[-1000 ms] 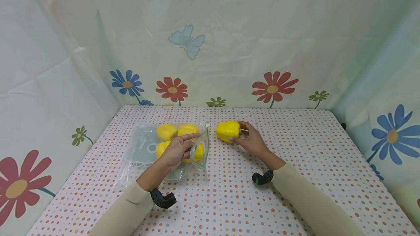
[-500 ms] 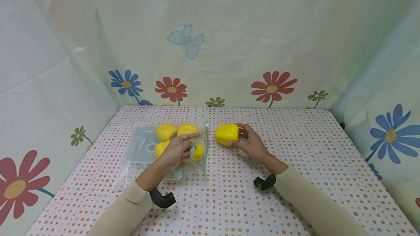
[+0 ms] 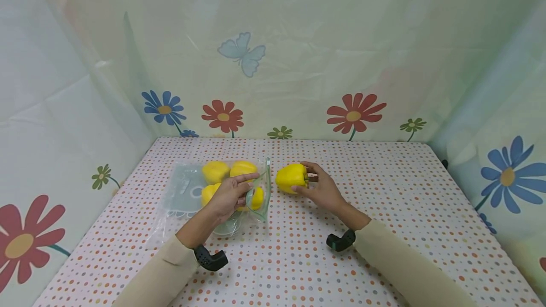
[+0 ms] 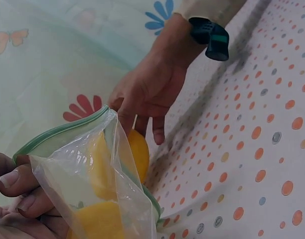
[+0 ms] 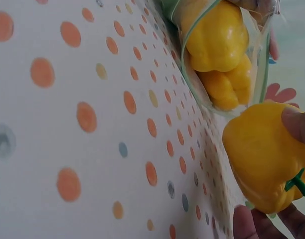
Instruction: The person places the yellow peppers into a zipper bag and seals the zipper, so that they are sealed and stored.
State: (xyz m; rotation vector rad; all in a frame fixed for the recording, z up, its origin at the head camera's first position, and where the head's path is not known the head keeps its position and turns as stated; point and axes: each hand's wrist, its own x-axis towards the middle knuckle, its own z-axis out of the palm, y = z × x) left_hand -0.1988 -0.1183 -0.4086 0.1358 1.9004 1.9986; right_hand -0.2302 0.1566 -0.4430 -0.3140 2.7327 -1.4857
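Note:
My right hand grips a yellow bell pepper by its stem end, fingers and thumb spread around it. In the right wrist view this pepper shows a green stem and is just outside the bag's mouth. My left hand holds the rim of a clear zip bag, one finger stretched out straight. The bag's green zip edge stands parted in the left wrist view. Several yellow peppers lie inside the bag, partly hidden by my left hand.
The bag lies on a table with a dotted cloth. A hanging sheet with flowers and a butterfly closes off the back and sides. Each wrist wears a black device.
My right hand has brought the pepper slightly left and nearer to me, toward the bag's mouth, and tilted it a little. The left hand and the bag stay put.

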